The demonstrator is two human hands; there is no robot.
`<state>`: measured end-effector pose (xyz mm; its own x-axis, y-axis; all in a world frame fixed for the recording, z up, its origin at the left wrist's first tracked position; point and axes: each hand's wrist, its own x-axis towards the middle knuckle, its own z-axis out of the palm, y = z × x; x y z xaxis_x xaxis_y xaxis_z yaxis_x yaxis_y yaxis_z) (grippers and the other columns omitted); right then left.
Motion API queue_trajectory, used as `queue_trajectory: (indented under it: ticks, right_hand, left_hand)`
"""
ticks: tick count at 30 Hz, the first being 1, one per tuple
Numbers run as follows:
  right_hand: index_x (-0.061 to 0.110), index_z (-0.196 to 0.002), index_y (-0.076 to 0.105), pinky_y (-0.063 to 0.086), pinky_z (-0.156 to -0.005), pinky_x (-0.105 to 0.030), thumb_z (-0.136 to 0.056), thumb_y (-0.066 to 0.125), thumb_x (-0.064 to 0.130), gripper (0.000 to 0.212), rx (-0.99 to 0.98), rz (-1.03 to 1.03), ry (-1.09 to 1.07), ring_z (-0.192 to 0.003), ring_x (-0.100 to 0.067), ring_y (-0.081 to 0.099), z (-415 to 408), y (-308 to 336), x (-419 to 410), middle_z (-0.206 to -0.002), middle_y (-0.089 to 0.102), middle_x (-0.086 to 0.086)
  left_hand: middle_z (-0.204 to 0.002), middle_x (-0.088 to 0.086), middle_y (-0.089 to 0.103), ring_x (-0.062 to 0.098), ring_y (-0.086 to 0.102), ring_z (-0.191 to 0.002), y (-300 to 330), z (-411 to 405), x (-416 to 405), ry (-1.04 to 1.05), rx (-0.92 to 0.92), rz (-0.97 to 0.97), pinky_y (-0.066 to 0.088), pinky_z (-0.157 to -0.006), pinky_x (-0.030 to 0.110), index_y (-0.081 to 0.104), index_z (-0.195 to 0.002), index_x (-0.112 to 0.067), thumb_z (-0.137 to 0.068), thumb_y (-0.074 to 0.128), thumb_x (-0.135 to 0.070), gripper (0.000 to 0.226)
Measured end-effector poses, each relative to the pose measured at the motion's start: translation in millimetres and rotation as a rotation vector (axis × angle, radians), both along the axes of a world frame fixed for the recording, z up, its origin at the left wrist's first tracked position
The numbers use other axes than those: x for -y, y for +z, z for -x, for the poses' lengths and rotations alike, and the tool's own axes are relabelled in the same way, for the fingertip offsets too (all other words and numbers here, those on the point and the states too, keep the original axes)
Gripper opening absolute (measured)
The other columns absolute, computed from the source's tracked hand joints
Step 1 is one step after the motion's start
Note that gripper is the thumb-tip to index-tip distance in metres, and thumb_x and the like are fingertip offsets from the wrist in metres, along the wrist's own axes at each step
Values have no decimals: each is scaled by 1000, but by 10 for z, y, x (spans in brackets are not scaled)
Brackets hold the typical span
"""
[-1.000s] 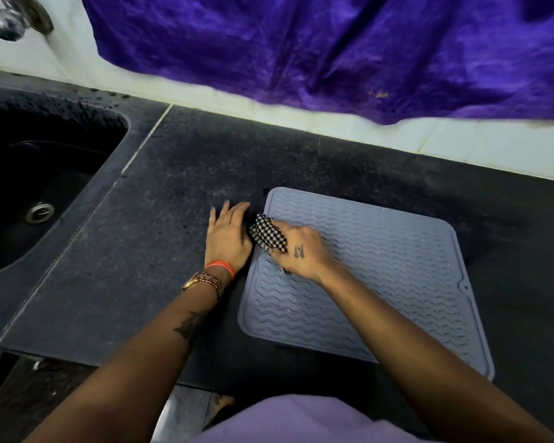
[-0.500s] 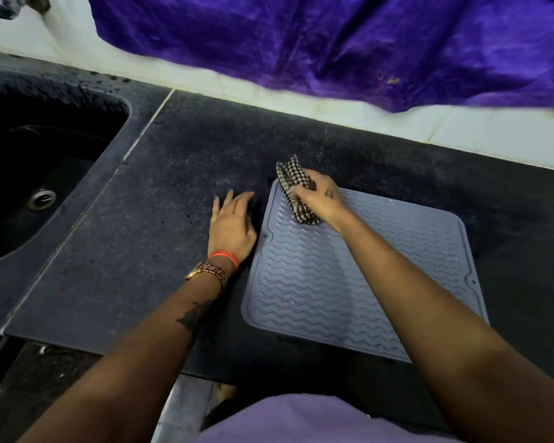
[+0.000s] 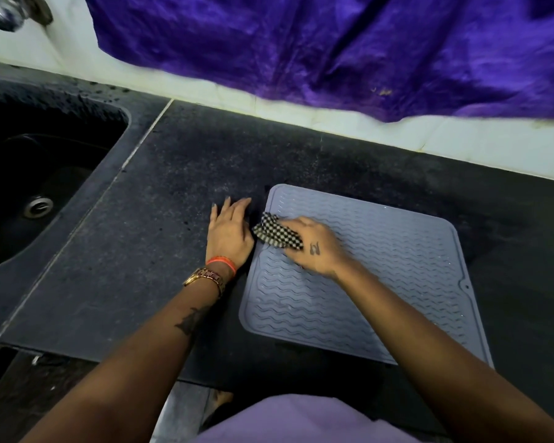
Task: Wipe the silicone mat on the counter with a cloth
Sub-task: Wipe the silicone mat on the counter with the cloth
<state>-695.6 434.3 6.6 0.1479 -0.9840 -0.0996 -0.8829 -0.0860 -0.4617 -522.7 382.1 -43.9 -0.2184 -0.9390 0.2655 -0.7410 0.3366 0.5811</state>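
A grey silicone mat point(image 3: 397, 276) with wavy ridges lies flat on the dark counter point(image 3: 141, 251). My right hand point(image 3: 314, 247) grips a bunched black-and-white checked cloth point(image 3: 277, 235) and presses it onto the mat near its left edge, about a third of the way down from the far corner. My left hand point(image 3: 229, 231) rests flat on the counter just left of the mat, fingers straight and pointing away from me, with its thumb side close to the mat's edge.
A dark sink point(image 3: 36, 174) with a metal drain is set into the counter at the left, under a chrome tap point(image 3: 4, 14). A purple cloth point(image 3: 333, 46) hangs over the white wall behind. The counter's front edge runs just below my forearms.
My right hand went with the cloth to the mat's far left corner, then came back toward me along the left edge. My left hand stayed flat on the counter.
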Motion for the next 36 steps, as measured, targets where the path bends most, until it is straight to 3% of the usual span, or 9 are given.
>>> queue_trajectory:
  ticks: [5,8,12,19,21,24,28,31,36]
  right_hand:
    - [28,-129,53,43,-90,-27,-77,67,18,54,154,19,-21,-110,-18,56,198,111,-50,-123,62,1]
    - [27,-132,46,41,-88,-33,-83,60,25,50,50,58,-164,-111,-25,47,99,58,24,-118,62,-5]
    - [26,-134,42,35,-96,-35,-86,54,27,49,-181,77,-78,-115,-23,42,-102,-68,-35,-130,52,0]
    - [24,-127,54,39,-94,-28,-81,64,18,47,42,23,-3,-113,-16,49,32,81,-220,-132,47,4]
    - [26,-128,51,41,-98,-34,-82,60,16,48,-46,98,-70,-116,-16,47,-39,78,-274,-139,42,6]
    - [28,-130,44,36,-94,-37,-86,49,10,48,-196,140,-37,-112,-19,43,-224,-21,-421,-134,51,6]
    - [28,-125,48,36,-87,-33,-84,52,10,45,-171,117,112,-106,-19,47,-194,4,-457,-126,58,6]
    - [27,-130,47,32,-82,-25,-83,55,11,50,-60,123,19,-107,-21,52,-105,54,-412,-124,60,2]
    - [28,-139,34,44,-84,-35,-84,45,0,63,-257,79,24,-107,-25,46,-373,28,-392,-139,48,1]
  left_hand:
    - [-141,10,46,28,26,-140,6,1,-5,3,-19,-6,2,-119,39,42,-135,-11,-87,44,-4,49]
    - [-140,10,47,28,26,-140,4,-6,-2,13,-33,-11,3,-119,39,42,-135,-11,-89,44,-7,46]
    - [-140,10,47,28,26,-140,-20,-15,11,20,-60,-21,3,-119,38,43,-134,-11,-92,46,-13,42]
    - [-138,13,48,31,27,-139,-66,-28,51,24,-94,-52,8,-118,41,46,-132,-11,-91,56,-26,45]
    - [-138,15,48,32,28,-138,-74,-27,50,12,-86,-54,9,-118,42,46,-132,-11,-89,59,-30,49]
    - [-138,16,47,32,27,-138,-68,-27,51,-2,-87,-61,9,-118,42,46,-132,-11,-86,62,-33,53]
    - [-139,20,45,34,26,-138,-40,-21,39,22,-116,-80,11,-118,42,48,-131,-11,-83,66,-34,57]
    - [-141,21,42,36,24,-139,-43,-23,30,28,-127,-101,11,-117,44,46,-132,-12,-84,65,-32,56]
    - [-140,23,42,37,23,-138,-66,-19,35,20,-134,-102,10,-116,43,46,-133,-10,-84,64,-32,56]
